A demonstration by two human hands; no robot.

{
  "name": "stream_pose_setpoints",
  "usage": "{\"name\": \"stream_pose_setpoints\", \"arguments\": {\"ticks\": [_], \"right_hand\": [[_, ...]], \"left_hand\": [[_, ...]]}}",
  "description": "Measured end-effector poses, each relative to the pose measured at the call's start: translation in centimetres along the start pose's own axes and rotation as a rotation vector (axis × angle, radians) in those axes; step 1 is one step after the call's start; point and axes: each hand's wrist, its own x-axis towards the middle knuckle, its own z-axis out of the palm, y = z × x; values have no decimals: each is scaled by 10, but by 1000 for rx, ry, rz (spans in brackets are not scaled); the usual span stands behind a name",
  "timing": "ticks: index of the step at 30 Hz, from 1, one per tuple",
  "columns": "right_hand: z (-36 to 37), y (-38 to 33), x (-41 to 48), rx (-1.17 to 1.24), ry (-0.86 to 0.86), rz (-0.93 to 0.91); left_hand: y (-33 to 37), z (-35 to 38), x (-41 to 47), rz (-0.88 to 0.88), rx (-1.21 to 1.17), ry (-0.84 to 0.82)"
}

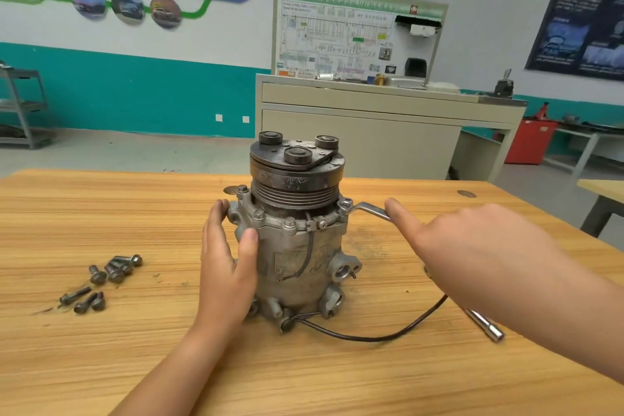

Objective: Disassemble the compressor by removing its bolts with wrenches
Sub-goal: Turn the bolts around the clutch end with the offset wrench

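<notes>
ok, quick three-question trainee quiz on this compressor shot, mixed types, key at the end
1. True or false: the compressor lies on its side.
2. The loose bolts lie: A) on the table, left of the compressor; B) in a tray; C) in a box.
3. Fill in: the right hand presses a ___ that reaches to the compressor's upper rim.
Key: 1 false, it stands upright; 2 A; 3 wrench.

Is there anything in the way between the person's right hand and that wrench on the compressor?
Nothing visible is. The right hand touches the wrench handle, and the wrench's head sits on a bolt at the right of the compressor flange. The left hand rests on the opposite side, clear of it.
</notes>
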Motion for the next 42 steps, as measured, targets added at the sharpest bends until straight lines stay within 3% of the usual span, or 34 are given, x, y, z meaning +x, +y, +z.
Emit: {"name": "stream_pose_setpoints", "arguments": {"ticks": [25, 32, 37, 42], "right_hand": [[-10, 6, 7, -167, 42, -2], [-13, -12, -4, -86, 32, 21], [-18, 2, 6, -92, 149, 37], [-14, 11, 24, 95, 156, 53]], "left_hand": [[10, -3, -4, 89, 141, -57], [9, -2, -6, 126, 165, -78], [8, -2, -7, 113, 158, -81], [8, -2, -6, 113, 145, -75]]}}
